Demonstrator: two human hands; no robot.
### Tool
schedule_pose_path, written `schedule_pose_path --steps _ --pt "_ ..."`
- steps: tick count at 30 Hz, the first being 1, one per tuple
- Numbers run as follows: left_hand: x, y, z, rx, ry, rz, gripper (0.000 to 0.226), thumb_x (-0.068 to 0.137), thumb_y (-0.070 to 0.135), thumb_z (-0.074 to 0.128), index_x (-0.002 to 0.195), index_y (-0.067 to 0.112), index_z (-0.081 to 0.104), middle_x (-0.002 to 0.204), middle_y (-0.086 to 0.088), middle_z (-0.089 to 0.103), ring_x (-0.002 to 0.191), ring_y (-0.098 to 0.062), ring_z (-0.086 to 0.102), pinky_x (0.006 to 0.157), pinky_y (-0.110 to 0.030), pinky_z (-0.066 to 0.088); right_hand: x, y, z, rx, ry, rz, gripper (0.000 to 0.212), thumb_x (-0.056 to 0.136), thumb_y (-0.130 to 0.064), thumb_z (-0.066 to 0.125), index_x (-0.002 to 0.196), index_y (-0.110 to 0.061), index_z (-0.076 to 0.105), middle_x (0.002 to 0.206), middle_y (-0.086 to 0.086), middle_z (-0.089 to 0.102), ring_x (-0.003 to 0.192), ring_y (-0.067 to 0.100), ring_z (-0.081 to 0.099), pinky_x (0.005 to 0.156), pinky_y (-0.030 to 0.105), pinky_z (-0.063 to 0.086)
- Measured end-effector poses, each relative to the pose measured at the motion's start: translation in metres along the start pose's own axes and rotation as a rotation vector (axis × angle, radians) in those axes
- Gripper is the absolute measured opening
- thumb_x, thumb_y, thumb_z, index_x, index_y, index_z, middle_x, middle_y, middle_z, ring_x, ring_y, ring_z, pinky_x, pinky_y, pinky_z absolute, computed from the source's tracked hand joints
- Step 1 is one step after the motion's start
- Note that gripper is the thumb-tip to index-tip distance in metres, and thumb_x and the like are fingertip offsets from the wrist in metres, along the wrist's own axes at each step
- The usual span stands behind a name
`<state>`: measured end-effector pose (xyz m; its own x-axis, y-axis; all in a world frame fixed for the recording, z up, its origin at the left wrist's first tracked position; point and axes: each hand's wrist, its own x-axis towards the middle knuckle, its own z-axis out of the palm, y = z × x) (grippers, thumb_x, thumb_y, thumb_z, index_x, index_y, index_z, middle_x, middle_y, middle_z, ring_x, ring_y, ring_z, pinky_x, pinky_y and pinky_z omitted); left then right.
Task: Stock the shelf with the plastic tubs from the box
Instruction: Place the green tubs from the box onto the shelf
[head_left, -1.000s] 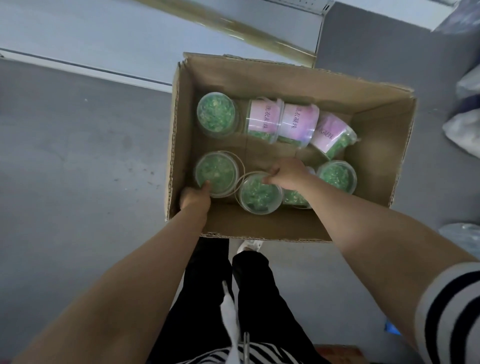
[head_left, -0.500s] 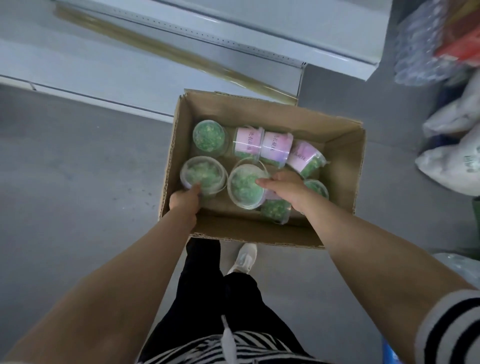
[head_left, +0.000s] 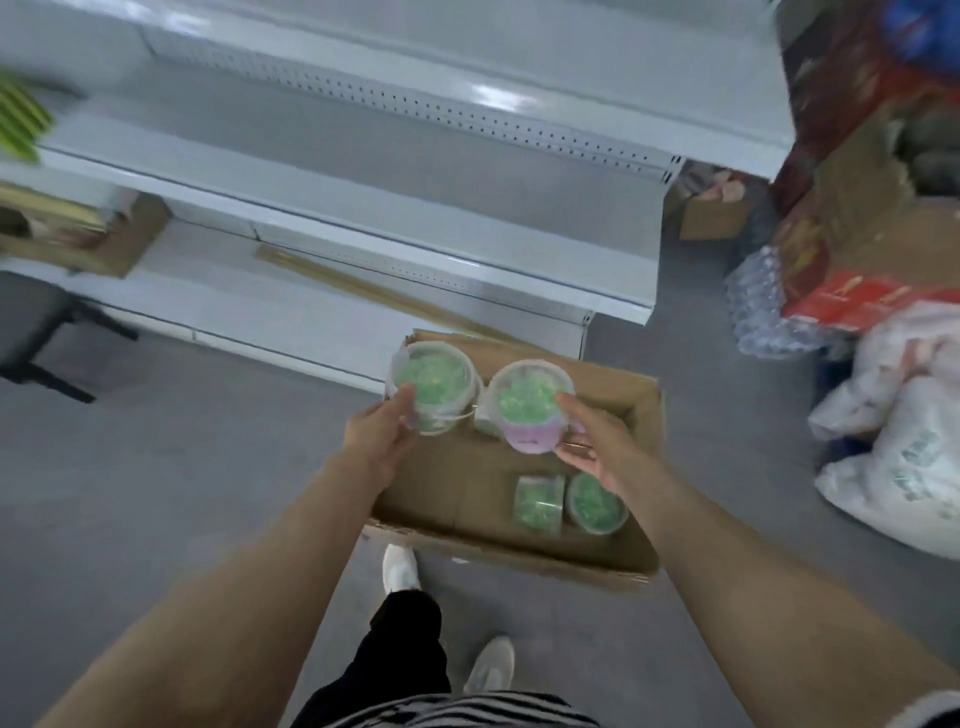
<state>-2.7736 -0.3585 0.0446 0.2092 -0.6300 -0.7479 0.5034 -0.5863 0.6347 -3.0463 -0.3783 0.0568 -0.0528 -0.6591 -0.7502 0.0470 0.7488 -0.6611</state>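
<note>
Both bare forearms stretch forward from the lower corners of the view and converge over the open cardboard box (head_left: 519, 564) on the grey floor (head_left: 156, 493). The left hand (head_left: 382, 434) grips the left tub (head_left: 434, 384), a clear plastic tub of green contents, from its near side, with the thumb laid up on the lid's edge and the other fingers mostly hidden under and behind it. The right hand (head_left: 597, 447) is turned palm inward and clasps the right tub (head_left: 527, 402), which has a pink band low on its wall; one finger hooks over the rim and the rest curl round the side. The two held tubs are lifted above the far half of the box, upright, lids facing the camera, close beside each other. In the box's near right corner lie two more tubs, one on its side (head_left: 537, 504) and one upright (head_left: 595, 504), against each other. Just beyond the box stands the white metal shelf (head_left: 363, 208).
</note>
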Motion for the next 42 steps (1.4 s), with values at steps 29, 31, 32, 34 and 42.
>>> schedule_pose_path --steps 29,31,32,34,42 --pt "0.000 0.438 0.039 -0.194 -0.279 0.445 0.041 0.077 0.024 0.080 0.106 0.005 0.057 0.095 -0.011 0.064 0.071 -0.018 0.061 0.083 -0.032 0.055 -0.085 -0.315 0.195 0.255 -0.034 -0.565 0.073 0.074 -0.060 0.075 0.120 -0.007 0.056 0.108 0.026 0.068 0.094 0.034 0.073 0.091 0.043 0.058" --pt "0.011 0.450 0.042 -0.181 -0.256 0.436 0.029 0.081 0.019 0.077 0.090 0.008 0.052 0.089 -0.012 0.061 0.070 -0.018 0.058 0.085 -0.034 0.054 -0.080 -0.324 0.207 0.271 -0.016 -0.562 0.074 0.074 -0.060 0.076 0.121 -0.007 0.055 0.108 0.026 0.068 0.093 0.034 0.073 0.091 0.042 0.058" --pt "0.017 0.455 0.044 -0.170 -0.248 0.424 0.030 0.081 0.019 0.077 0.084 0.010 0.049 0.088 -0.012 0.061 0.070 -0.018 0.058 0.084 -0.035 0.054 -0.077 -0.328 0.213 0.280 -0.008 -0.560 0.075 0.074 -0.060 0.076 0.122 -0.006 0.055 0.107 0.026 0.068 0.094 0.034 0.073 0.091 0.042 0.058" --pt "0.030 0.464 0.045 -0.140 -0.249 0.402 0.029 0.081 0.022 0.077 0.083 0.011 0.049 0.086 -0.009 0.060 0.069 -0.017 0.058 0.079 -0.035 0.054 -0.072 -0.334 0.222 0.299 0.009 -0.558 0.076 0.073 -0.059 0.077 0.123 -0.006 0.054 0.107 0.024 0.068 0.095 0.034 0.073 0.092 0.044 0.057" --pt "0.063 0.481 0.038 0.108 -0.190 0.463 0.071 0.059 0.056 0.082 0.106 0.008 0.058 0.081 0.000 0.062 0.075 -0.020 0.063 0.066 -0.028 0.049 -0.058 -0.350 0.251 0.391 0.053 -0.535 0.068 0.080 -0.051 0.075 0.122 -0.005 0.050 0.102 0.014 0.062 0.098 0.033 0.069 0.094 0.045 0.056"
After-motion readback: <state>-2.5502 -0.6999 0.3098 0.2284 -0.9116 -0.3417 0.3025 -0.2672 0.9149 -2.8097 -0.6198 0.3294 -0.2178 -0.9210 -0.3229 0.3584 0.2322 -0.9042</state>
